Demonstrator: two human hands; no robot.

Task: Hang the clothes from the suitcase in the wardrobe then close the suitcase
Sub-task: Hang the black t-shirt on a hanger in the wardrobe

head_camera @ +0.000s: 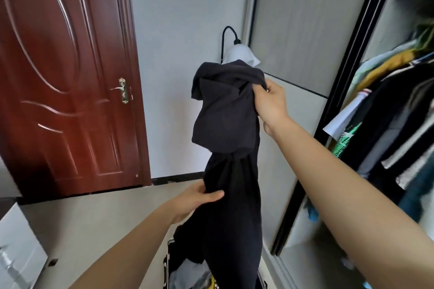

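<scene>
Black garment (225,110) is held above the suitcase (168,263), pinched at its top by the right hand (270,105) and gripped lower by the left hand (199,197), and may be dropped if bunched cloth slips before the wardrobe (354,49) is reached.

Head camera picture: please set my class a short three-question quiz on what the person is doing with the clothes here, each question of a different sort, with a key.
1. True or false: the dark garment hangs on the rail inside the wardrobe.
2. The left hand and the right hand both hold the dark garment. Which is higher? A. left B. right C. level
3. Fill in: the suitcase on the floor is ___ (open or shut).

Key
1. False: it is held up in the air, outside the wardrobe.
2. B
3. open: clothes show inside it.
</scene>
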